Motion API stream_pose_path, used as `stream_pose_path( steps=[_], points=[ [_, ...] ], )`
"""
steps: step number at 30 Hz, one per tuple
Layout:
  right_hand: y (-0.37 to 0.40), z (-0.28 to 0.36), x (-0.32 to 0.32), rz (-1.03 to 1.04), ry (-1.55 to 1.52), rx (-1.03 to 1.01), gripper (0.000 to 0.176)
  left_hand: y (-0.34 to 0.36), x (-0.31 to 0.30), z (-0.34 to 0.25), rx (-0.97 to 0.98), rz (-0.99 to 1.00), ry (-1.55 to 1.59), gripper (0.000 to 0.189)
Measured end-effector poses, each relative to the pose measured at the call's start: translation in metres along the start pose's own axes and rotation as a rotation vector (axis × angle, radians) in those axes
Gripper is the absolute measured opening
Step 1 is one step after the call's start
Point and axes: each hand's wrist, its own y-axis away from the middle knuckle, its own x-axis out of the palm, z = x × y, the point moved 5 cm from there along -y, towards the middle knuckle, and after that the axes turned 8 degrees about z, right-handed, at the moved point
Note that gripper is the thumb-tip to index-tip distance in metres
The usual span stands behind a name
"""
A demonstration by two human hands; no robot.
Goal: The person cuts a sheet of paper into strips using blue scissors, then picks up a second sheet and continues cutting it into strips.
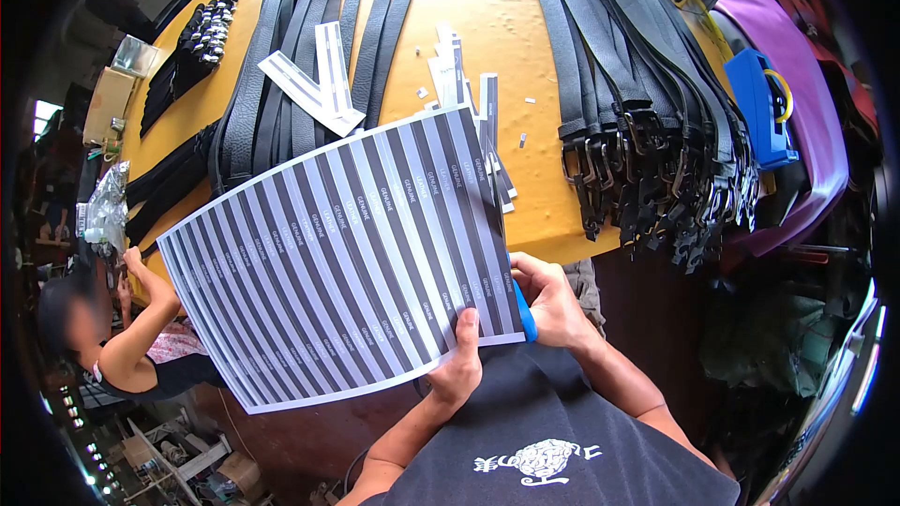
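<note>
A large sheet of printed labels [328,253], with dark and pale stripes reading "GENUINE LEATHER", spreads in front of me above the table's near edge. My left hand [457,365] grips its lower edge, thumb on the printed face and fingers underneath. At the sheet's right edge my right hand [553,305] is closed around blue-handled scissors [525,312]; their blades are mostly hidden by the sheet. Behind the sheet, cut label strips [454,70] lie in a loose pile. More strips [323,89] rest on the black belts [309,0] to the left.
Belts with metal buckles [647,131] hang over the near edge of the yellow table [487,9] at right. A blue tool or holder [757,108] stands beside them. Black straps [192,47] lie at far left, near a plastic bag [106,206]. Another person [141,347] works at left.
</note>
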Motion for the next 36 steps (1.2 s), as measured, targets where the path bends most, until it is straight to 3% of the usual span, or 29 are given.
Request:
stream_pose_path(
  steps=[26, 29, 36],
  points=[
    [-0.001, -0.003, -0.001, -0.015, -0.067, 0.049, 0.048, -0.003, 0.004, -0.006, 0.034, -0.05, 0.032, 0.039],
    [-0.002, -0.001, 0.0, -0.021, -0.059, 0.04, 0.045, 0.002, 0.001, 0.002, -0.03, -0.003, 0.042, 0.05],
    [-0.002, -0.002, 0.001, -0.028, -0.039, 0.056, 0.048, 0.003, -0.001, 0.004, -0.028, -0.006, 0.02, 0.049]
  ],
)
